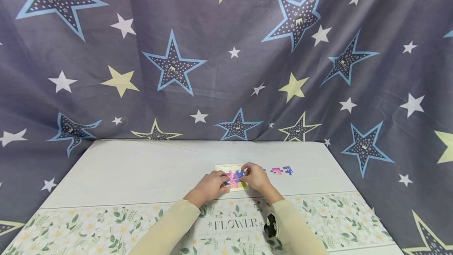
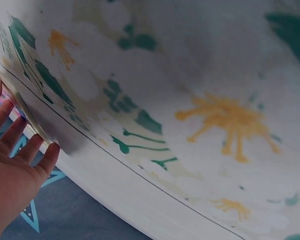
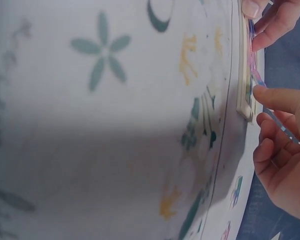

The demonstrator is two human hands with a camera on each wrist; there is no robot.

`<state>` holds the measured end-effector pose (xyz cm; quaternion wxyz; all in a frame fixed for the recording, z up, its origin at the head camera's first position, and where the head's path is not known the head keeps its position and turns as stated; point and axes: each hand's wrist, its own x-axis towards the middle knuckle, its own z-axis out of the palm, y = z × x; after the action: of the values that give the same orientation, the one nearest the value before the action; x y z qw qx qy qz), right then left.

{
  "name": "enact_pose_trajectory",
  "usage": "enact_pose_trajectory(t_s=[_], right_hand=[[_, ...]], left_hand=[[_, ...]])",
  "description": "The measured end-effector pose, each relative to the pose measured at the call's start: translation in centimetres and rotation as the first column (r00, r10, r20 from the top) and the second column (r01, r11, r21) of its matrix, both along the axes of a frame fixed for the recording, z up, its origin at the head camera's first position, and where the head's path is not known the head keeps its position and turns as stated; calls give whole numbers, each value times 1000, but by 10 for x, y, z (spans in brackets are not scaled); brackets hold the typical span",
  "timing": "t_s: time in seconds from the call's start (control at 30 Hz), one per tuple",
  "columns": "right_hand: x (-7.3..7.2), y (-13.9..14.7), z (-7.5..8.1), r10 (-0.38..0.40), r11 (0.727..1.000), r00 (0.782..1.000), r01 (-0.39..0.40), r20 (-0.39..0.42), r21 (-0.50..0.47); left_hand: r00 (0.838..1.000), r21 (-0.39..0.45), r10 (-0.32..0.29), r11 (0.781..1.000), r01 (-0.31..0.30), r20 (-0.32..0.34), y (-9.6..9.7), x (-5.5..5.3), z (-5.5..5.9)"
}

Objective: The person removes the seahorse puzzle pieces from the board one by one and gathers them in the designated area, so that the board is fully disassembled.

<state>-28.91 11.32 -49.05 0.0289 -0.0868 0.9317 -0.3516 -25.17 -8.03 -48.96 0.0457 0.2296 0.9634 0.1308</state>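
Observation:
A shallow white puzzle tray lies on the table with several pink, blue and yellow jigsaw pieces in it. My left hand rests at the tray's left side, fingertips over the pieces. In the left wrist view the fingers of that left hand reach loosely along the tray's edge. At the tray's right side my right hand pinches a bluish jigsaw piece between thumb and fingers. The right wrist view has this piece tilted close over the tray, its lower part partly hidden by the hand.
To the right of the tray lie a pink jigsaw piece and a blue one, with another partly behind the right hand. A flower-printed cloth covers the table's near part. A star-patterned curtain hangs behind.

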Motion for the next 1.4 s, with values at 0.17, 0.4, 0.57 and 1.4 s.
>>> enact_pose_trajectory(t_s=[0.17, 0.4, 0.57, 1.4], right_hand=[[-1, 4, -2, -21, 999, 1000, 21, 14, -46], [0, 16, -3, -33, 995, 998, 37, 45, -96], [2, 25, -2, -48, 992, 998, 53, 48, -113], [7, 73, -1, -96, 991, 995, 98, 31, -89]], left_hand=[[1000, 3, 4, 1000, -4, 7, 0, 0, 0], [999, 10, 18, 1000, -19, 27, 1, 1, 1], [999, 12, 19, 1000, -20, 26, 2, 2, 3], [1000, 15, 20, 1000, -21, 17, 0, 2, 1]])
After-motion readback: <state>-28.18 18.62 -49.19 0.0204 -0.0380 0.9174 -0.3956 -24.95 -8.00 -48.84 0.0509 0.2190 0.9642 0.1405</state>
